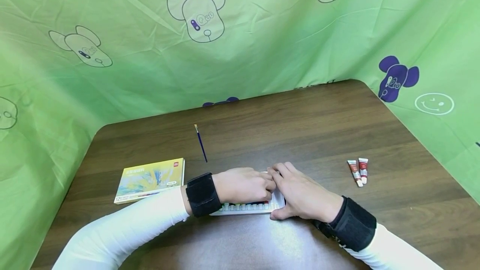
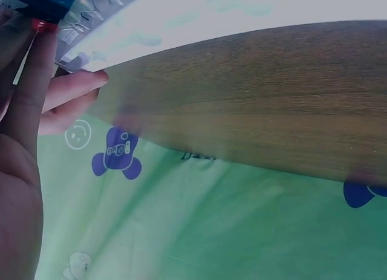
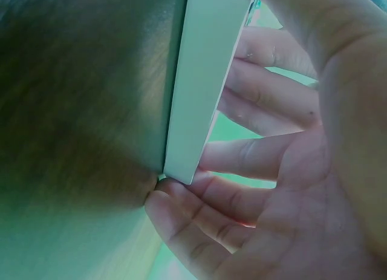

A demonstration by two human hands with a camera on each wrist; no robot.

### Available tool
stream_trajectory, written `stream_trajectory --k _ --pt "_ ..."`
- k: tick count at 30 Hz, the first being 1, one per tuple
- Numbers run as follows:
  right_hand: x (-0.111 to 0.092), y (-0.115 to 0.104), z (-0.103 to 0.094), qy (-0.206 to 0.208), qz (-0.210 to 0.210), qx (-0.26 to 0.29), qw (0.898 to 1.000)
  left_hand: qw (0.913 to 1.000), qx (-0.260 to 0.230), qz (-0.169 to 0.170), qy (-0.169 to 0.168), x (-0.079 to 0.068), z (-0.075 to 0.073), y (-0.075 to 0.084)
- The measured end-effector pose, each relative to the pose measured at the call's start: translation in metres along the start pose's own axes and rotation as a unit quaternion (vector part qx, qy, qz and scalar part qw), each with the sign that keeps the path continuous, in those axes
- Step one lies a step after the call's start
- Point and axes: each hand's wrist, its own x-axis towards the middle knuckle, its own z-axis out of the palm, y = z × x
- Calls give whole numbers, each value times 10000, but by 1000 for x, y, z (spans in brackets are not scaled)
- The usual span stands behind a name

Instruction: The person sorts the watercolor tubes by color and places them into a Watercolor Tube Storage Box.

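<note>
A white tray [image 1: 278, 200] holds a row of paint tubes [image 1: 245, 207] with pale caps, partly covered by both hands. My left hand [image 1: 241, 185] bends over the tray with curled fingers. In the left wrist view its fingertips pinch a dark blue and red paint tube [image 2: 45, 11] beside clear plastic; much of that tube is out of frame. My right hand [image 1: 301, 195] grips the tray's right end, thumb at the near corner and fingers at the far side. In the right wrist view, fingers [image 3: 260, 156] of that hand lie along the tray's pale side wall [image 3: 202, 80].
A yellow paint box [image 1: 151, 178] lies left of the tray, partly behind the left sleeve. Farther back is a thin blue paintbrush [image 1: 201, 143]. An orange paint tube [image 1: 355, 173] and a red paint tube [image 1: 363, 171] lie to the right. Green cloth [image 1: 262, 32] hangs behind the table.
</note>
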Motion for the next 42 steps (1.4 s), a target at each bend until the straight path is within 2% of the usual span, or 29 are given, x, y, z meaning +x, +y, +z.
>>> stream_trajectory --k 22,36,42 --pt "0 1 0 27 2 4 10000 9991 -306 -262 -105 2 -1 2" --pt "0 0 0 108 -70 51 9999 9986 -437 -51 281 -3 3 -3" --pt "0 0 0 142 -99 47 9998 9988 -412 -24 246 -3 4 -5"
